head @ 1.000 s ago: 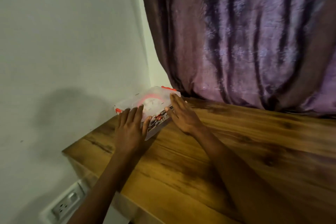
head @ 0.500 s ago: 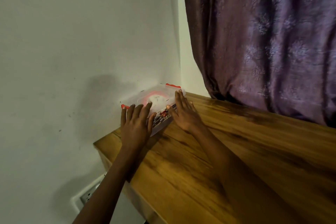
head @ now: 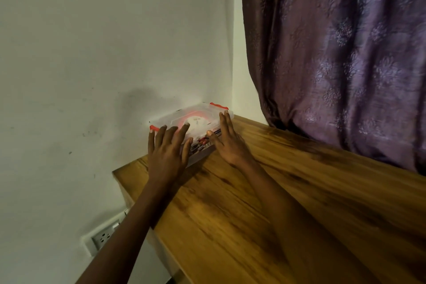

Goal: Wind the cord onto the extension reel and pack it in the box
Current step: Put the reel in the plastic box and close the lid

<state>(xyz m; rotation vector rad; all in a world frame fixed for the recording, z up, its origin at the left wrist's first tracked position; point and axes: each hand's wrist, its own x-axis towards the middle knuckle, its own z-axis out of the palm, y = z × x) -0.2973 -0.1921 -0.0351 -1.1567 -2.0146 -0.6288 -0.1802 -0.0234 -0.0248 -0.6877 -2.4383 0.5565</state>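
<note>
A clear plastic box (head: 175,117) with red latches sits closed at the far left corner of the wooden table (head: 265,203), against the wall. Through its lid I make out the red and white extension reel (head: 197,120). My left hand (head: 167,152) lies flat on the lid's near left part, fingers spread. My right hand (head: 227,143) rests against the box's near right side, fingers straight and reaching to the far corner. Neither hand grips the box.
A white wall runs along the table's left edge, with a white wall socket (head: 103,236) below table height. A purple patterned curtain (head: 341,53) hangs behind the table at the right.
The view has swung left and up, showing more wall. Both hands stay on the box, which sits tight in the corner by the wall.
</note>
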